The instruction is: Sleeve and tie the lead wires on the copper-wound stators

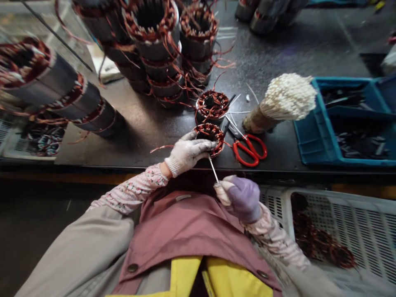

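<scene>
My left hand (pixel 188 152), in a white glove, is closed on a small stator with copper windings (pixel 213 135) at the near edge of the black bench. My right hand (pixel 241 197), in a purple glove, pinches a thin white tube (pixel 213 169) whose far end meets the stator by my left fingers. A second small stator (pixel 212 104) stands just behind the held one. Red-handled scissors (pixel 249 149) lie right of the stators.
A bundle of white tubes (pixel 283 101) lies right of the scissors, beside a blue bin (pixel 312 136) of dark parts. Stacks of larger wound stators (pixel 163 53) fill the back and left. A white crate (pixel 355 214) with wound stators sits at lower right.
</scene>
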Motion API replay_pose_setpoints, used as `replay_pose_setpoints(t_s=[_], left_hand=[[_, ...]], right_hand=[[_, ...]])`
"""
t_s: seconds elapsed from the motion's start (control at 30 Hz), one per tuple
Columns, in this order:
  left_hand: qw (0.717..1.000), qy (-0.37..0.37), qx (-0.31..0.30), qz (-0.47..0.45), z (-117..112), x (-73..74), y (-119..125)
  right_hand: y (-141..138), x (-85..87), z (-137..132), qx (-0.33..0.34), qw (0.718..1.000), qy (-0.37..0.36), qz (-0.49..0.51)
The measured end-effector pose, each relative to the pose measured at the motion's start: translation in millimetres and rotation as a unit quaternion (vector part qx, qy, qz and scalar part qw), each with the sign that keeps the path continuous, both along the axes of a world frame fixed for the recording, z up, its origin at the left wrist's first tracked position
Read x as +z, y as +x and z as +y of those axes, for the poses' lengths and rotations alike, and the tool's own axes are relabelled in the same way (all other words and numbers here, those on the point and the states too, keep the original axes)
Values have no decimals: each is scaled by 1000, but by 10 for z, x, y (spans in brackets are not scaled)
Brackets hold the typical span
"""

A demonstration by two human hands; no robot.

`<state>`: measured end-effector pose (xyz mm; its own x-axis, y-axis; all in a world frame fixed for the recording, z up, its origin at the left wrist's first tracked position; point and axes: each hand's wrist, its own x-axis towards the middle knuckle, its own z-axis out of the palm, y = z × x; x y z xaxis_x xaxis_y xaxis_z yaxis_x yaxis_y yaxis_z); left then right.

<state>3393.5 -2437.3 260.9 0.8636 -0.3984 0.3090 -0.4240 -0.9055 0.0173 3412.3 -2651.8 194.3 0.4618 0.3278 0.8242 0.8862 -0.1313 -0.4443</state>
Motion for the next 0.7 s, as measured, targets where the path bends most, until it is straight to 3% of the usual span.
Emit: replay_pose_setpoints(t_s=[0.1,0.17,0.27,0.3,0.33,0.37,0.43,0.47,0.57,0.63,0.7], left_hand=[[993,70,-89,-17,40,6,-6],[985,126,-116,-34,27,13,-26],[979,182,-87,-19,-60,72,-73],[977,197,-78,-3,-94,113,-90],[974,214,-70,12,-122,166,-105],[970,234,-62,24,-138,230,-114],[959,277,-42,45,-117,375,-103],[953,294,-39,61,-80,446,-78],[944,283,-95,143,92,566,68],[950,212,-145,177,183,535,167],[964,129,-157,172,212,441,207]], right_hand=[[34,163,48,21,969,119,217],[158,327,262,80,907,191,366],[421,509,563,191,795,249,520],[506,517,594,202,781,252,535],[585,490,575,185,802,248,511],[664,430,508,142,845,245,454],[841,242,262,-2,933,235,272],[946,134,112,-95,953,226,181],[1303,-144,-261,-278,951,132,15],[1516,-261,-359,-321,944,72,-13],[1667,-338,-357,-327,944,38,-9]])
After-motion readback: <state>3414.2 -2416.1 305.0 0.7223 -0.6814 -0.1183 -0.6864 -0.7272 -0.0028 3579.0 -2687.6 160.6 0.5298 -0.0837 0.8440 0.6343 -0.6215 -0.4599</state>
